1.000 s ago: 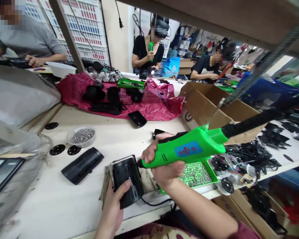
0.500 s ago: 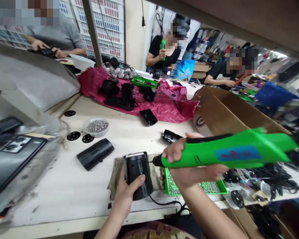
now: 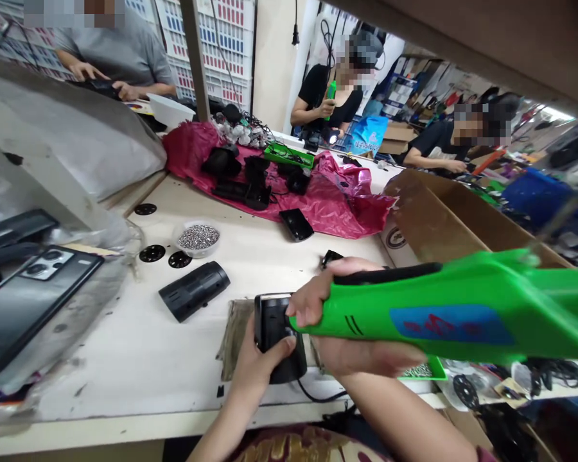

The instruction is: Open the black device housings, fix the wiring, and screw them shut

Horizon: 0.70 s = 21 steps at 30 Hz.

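My left hand (image 3: pixel 262 356) is closed round a black plastic housing (image 3: pixel 288 367), thumb across its front. The housing stands on a worn cloth pad, with a black cable leaving its lower right. In my right hand (image 3: pixel 351 340) is a green electric screwdriver (image 3: pixel 443 308), held level with its nose toward the housing. My right fingers hide the tip, so I cannot see exactly where it touches. Partly behind my right forearm lies a green tray (image 3: pixel 436 369) of small screws. Left of the housing rests a loose black shell (image 3: pixel 195 290).
A clear bowl of metal screws (image 3: pixel 198 239) and several black discs (image 3: pixel 152 253) lie at the left. A pink plastic bag (image 3: pixel 337 215) with black parts spreads across the back. A cardboard box (image 3: pixel 443 212) stands right; a phone (image 3: pixel 38 295) lies left. Several co-workers sit beyond.
The screwdriver has moved left and in against the housing; its dark tip, visible before, is now hidden by my right hand. The whole view has shifted slightly.
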Each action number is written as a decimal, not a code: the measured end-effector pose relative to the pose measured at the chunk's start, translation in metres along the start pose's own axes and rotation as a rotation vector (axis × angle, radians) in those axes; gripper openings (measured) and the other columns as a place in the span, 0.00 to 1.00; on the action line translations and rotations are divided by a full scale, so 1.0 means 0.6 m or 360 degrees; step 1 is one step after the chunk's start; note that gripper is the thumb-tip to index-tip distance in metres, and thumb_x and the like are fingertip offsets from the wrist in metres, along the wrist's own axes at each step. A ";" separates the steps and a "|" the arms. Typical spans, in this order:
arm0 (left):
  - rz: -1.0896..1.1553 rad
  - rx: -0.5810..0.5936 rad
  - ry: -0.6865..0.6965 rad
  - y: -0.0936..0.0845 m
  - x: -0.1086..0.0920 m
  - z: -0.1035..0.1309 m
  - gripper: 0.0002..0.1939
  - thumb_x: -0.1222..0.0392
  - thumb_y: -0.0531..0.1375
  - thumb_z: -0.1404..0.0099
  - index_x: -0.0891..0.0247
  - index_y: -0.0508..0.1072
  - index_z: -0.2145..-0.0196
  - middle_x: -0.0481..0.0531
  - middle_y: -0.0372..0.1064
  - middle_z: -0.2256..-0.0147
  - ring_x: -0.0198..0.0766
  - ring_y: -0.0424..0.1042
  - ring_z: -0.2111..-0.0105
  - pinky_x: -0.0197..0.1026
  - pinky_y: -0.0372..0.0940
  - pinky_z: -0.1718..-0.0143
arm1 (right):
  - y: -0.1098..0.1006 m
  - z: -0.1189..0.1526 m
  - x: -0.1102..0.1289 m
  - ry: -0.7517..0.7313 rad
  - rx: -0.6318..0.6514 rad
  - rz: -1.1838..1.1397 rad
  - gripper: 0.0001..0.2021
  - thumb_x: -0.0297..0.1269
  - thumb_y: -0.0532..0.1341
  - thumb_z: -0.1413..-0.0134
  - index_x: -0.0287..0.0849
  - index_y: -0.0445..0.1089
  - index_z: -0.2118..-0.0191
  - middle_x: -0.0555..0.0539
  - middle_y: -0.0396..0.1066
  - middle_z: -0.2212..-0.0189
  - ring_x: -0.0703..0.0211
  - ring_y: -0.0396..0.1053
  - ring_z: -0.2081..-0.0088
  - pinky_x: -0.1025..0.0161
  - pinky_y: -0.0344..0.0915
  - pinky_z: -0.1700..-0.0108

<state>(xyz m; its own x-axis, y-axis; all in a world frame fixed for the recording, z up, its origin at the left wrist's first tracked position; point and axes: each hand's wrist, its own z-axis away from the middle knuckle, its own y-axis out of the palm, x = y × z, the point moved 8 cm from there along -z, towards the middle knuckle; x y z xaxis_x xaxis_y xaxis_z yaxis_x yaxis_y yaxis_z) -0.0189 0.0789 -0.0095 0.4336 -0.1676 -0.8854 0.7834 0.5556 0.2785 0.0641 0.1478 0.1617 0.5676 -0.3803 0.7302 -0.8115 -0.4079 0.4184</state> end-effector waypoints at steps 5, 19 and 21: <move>-0.0031 0.0003 0.0026 -0.001 -0.006 -0.009 0.31 0.54 0.69 0.57 0.62 0.71 0.54 0.52 0.76 0.62 0.49 0.73 0.58 0.47 0.64 0.53 | -0.004 -0.001 -0.023 0.0122 0.0018 0.0054 0.29 0.70 0.61 0.57 0.48 0.70 0.63 0.55 0.64 0.84 0.61 0.62 0.84 0.60 0.67 0.80; 0.0152 -0.0046 -0.0147 -0.012 0.022 -0.015 0.36 0.52 0.70 0.54 0.63 0.68 0.48 0.55 0.75 0.60 0.49 0.74 0.59 0.48 0.69 0.57 | -0.064 0.009 0.022 0.0053 -0.0075 -0.0067 0.30 0.67 0.62 0.55 0.47 0.72 0.56 0.54 0.66 0.82 0.61 0.62 0.83 0.60 0.67 0.78; 0.0241 -0.0079 -0.0188 -0.011 0.025 -0.013 0.37 0.52 0.71 0.54 0.63 0.68 0.47 0.55 0.76 0.62 0.48 0.75 0.61 0.46 0.70 0.61 | -0.084 0.024 0.039 0.0056 -0.0121 0.0066 0.30 0.68 0.61 0.55 0.48 0.72 0.57 0.54 0.65 0.83 0.61 0.61 0.84 0.59 0.67 0.79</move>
<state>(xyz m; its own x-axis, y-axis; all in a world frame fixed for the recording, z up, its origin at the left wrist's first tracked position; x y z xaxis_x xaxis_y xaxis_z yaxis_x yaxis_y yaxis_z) -0.0212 0.0790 -0.0275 0.5964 -0.1716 -0.7841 0.6834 0.6209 0.3839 0.1205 0.1477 0.1501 0.5294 -0.3657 0.7655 -0.8430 -0.3281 0.4263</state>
